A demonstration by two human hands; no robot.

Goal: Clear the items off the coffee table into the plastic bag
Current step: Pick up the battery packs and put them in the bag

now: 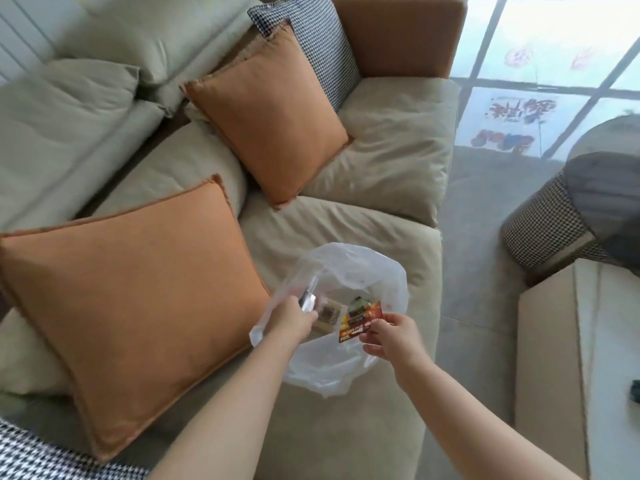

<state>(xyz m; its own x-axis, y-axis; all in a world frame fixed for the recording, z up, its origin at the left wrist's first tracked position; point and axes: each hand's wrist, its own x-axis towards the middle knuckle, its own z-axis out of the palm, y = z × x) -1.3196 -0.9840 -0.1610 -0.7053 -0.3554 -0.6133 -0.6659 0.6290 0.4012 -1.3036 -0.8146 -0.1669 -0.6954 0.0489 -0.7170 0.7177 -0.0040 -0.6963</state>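
A clear plastic bag [360, 268] lies open on the beige sofa seat. My left hand [289, 318] grips its left rim, bunched with something silvery, and holds the mouth open. My right hand [393, 336] pinches a small red and yellow packet [360, 322] over the bag's opening. Inside the bag lie a brownish flat item [329, 311] and a dark green item [358, 301]. The coffee table [568, 358] shows at the right edge, a pale top with a dark object [635, 394] at its far right.
Two orange cushions [138, 292] rest on the sofa to the left of the bag and behind it. A houndstooth cushion [322, 39] leans at the sofa's back. A houndstooth stool [554, 230] stands on the shiny floor at the right.
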